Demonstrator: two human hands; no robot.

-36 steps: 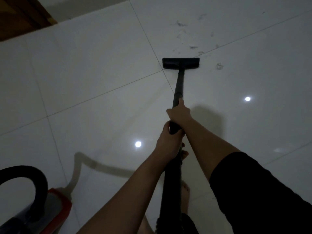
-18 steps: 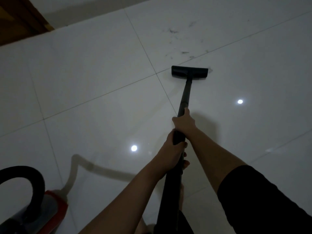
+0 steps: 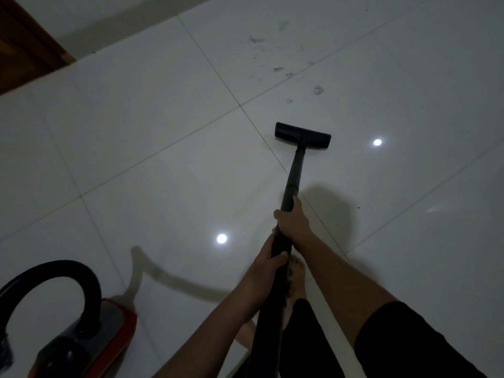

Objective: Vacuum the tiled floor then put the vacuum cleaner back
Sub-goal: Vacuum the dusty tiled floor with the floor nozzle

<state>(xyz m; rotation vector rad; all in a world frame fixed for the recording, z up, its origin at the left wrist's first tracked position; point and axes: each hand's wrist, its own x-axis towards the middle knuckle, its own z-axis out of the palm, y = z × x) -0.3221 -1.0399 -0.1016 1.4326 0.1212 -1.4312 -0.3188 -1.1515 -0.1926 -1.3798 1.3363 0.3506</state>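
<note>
1. Both hands on the vacuum wand (image 3: 296, 170). Right hand (image 3: 293, 221) sits higher up the tube, grip clenched around it, thumb lying along the shaft. Left hand (image 3: 268, 259) sits just below, touching the right, grip wrapped tight on the thicker handle end.
2. Floor head (image 3: 302, 135) lies flat on the tiled floor (image 3: 163, 165), just right of a grout crossing. Dust and hair clumps (image 3: 317, 90) lie beyond the head, apart from it, not yet reached.
3. Canister body (image 3: 90, 342), red and dark, sits on the floor at lower left, well apart from the head. Black hose (image 3: 54, 271) arches up off it.
4. Handling judgement: wand looks like a rigid tube, light, and should steer easily from the top end. Glossy tile likely gives little drag, so the head should slide freely; keep it flat for suction.
5. Two-hand hold spaced along the tube looks right for push and pull strokes. A wider spread would likely give more control at full reach.
6. Canister is probably the heavy part. The hose is flexible and will likely tug it along if pulled; a hard yank might tip it.
7. Bare foot (image 3: 296, 271) is under the wand, close to the stroke line; watch it on pullback.
8. For putting it back, probably lift by the canister, not the hose. Whether the canister has a carry handle can't be made out.
9. Task looks mid-way: debris patch remaining.
</note>
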